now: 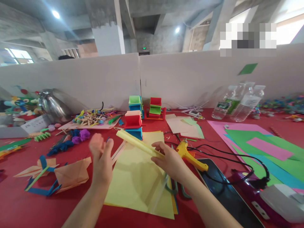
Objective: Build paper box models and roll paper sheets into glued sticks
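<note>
A pale yellow paper roll point(136, 143) slants above the table, its lower right end between the thumb and fingers of my right hand point(169, 160). To the left, my left hand point(101, 160) is raised apart from the roll, thumb up and away from the other fingers, which are bent and blurred; nothing shows in it. Beneath both lies a stack of yellow paper sheets point(133, 182). A translucent strip point(158, 193) crosses the sheets near green-handled scissors point(175, 189), partly hidden by my right forearm. Just right of that hand is a yellow glue gun point(192, 157).
Folded paper box stacks point(133, 119) stand behind the sheets. An orange-and-blue paper model point(71, 174) lies left. Right are a black tablet point(228, 193), cables, a purple power strip point(255, 196), coloured paper point(263, 145) and plastic bottles point(249, 103). A metal jug point(53, 104) stands back left.
</note>
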Demonstrator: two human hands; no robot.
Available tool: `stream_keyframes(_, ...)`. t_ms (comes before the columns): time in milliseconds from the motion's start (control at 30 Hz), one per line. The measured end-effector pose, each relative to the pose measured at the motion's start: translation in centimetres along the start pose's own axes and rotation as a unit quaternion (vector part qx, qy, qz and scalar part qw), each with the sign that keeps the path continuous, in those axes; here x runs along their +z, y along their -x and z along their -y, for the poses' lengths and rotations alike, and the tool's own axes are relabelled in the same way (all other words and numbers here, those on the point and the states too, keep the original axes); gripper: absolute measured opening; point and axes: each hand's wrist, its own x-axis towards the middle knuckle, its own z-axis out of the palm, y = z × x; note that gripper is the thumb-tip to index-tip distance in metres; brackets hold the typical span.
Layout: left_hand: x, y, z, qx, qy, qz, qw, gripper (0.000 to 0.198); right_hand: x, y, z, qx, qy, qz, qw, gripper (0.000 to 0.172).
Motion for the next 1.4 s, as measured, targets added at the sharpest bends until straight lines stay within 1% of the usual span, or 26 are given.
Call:
stream_keyframes(33, -1.1, -0.2, 0.0, 0.099, -0.089, 0.036, 0.99, 0.037, -0.1, -0.1, -0.1, -0.003, 0.013, 0.019, 1.0, 0.034)
stream_keyframes(67, -2.0, -0.4, 0.0, 0.177, -0.174, 0.11, 0.962, 0.034, -0.1, -0.1, -0.2, -0.009, 0.028, 0.041, 0.999, 0.034)
stream_keyframes(100, -2.7, -0.6, 0.0, 0.231, -0.255, 0.225, 0.911, 0.025, 0.0, -0.1, -0.2, -0.017, 0.046, 0.062, 0.997, 0.035)
stream_keyframes(133, -3.2, -0.8, 0.1, 0.271, -0.313, 0.319, 0.852, 0.017, 0.1, -0.1, -0.3, -0.026, 0.07, 0.08, 0.994, 0.037)
stream_keyframes(167, -3.4, -1.0, 0.2, 0.293, -0.36, 0.388, 0.796, 0.013, 0.2, 0.0, -0.3, -0.039, 0.094, 0.091, 0.991, 0.04)
stream_keyframes(200, -3.4, -1.1, 0.4, 0.307, -0.393, 0.435, 0.75, 0.011, 0.3, 0.0, -0.2, -0.055, 0.114, 0.095, 0.987, 0.043)
stream_keyframes(233, -3.2, -1.2, 0.6, 0.317, -0.414, 0.462, 0.717, 0.012, 0.3, 0.0, -0.2, -0.074, 0.125, 0.089, 0.985, 0.044)
stream_keyframes(267, -2.9, -1.3, 0.9, 0.325, -0.426, 0.476, 0.698, 0.014, 0.3, 0.1, -0.2, -0.093, 0.127, 0.076, 0.985, 0.043)
stream_keyframes(300, -2.7, -1.2, 1.3, 0.33, -0.43, 0.483, 0.687, 0.017, 0.2, 0.1, -0.1, -0.11, 0.121, 0.059, 0.985, 0.039)
stream_keyframes(333, -2.6, -1.2, 1.6, 0.332, -0.429, 0.488, 0.684, 0.018, 0.1, 0.1, -0.1, -0.123, 0.113, 0.044, 0.985, 0.032)
stream_keyframes(400, -2.7, -0.9, 2.2, 0.323, -0.421, 0.496, 0.688, 0.02, -0.1, 0.1, -0.1, -0.133, 0.11, 0.031, 0.985, 0.014)
stream_keyframes(433, -2.9, -0.8, 2.4, 0.313, -0.42, 0.496, 0.693, 0.021, -0.2, 0.0, -0.1, -0.132, 0.118, 0.035, 0.984, 0.009)
stream_keyframes(467, -3.2, -0.8, 2.6, 0.303, -0.421, 0.496, 0.697, 0.021, -0.1, 0.0, -0.1, -0.129, 0.13, 0.043, 0.982, 0.008)
stream_keyframes(533, -3.7, -0.7, 2.9, 0.285, -0.425, 0.497, 0.7, 0.02, 0.1, -0.1, -0.1, -0.127, 0.152, 0.066, 0.978, 0.009)
stream_keyframes(633, -4.1, -0.8, 3.1, 0.271, -0.427, 0.51, 0.696, 0.016, 0.5, 0.0, 0.0, -0.127, 0.173, 0.109, 0.971, 0.01)
stream_keyframes(733, -4.1, -0.6, 3.1, 0.27, -0.431, 0.526, 0.681, 0.013, 0.6, 0.2, 0.5, -0.126, 0.189, 0.146, 0.963, 0.011)
stream_keyframes(833, -4.1, -0.1, 2.7, 0.287, -0.443, 0.534, 0.661, 0.011, 0.7, 0.5, 1.3, -0.125, 0.218, 0.167, 0.953, 0.01)
stream_keyframes(967, -4.2, 0.6, 2.1, 0.334, -0.478, 0.516, 0.627, 0.008, 1.0, 1.0, 2.2, -0.115, 0.284, 0.16, 0.938, 0.006)
stream_keyframes(1067, -4.2, 1.0, 1.9, 0.355, -0.501, 0.498, 0.612, 0.011, 1.2, 1.2, 2.6, -0.112, 0.319, 0.149, 0.929, 0.007)
stream_keyframes(1267, -4.6, 1.5, 1.9, 0.343, -0.54, 0.482, 0.598, 0.015, 1.2, 1.3, 2.5, -0.098, 0.325, 0.156, 0.928, 0.005)
stream_keyframes(1400, -4.7, 1.8, 1.8, 0.334, -0.546, 0.482, 0.599, 0.013, 1.3, 1.4, 2.5, -0.097, 0.335, 0.152, 0.925, 0.007)
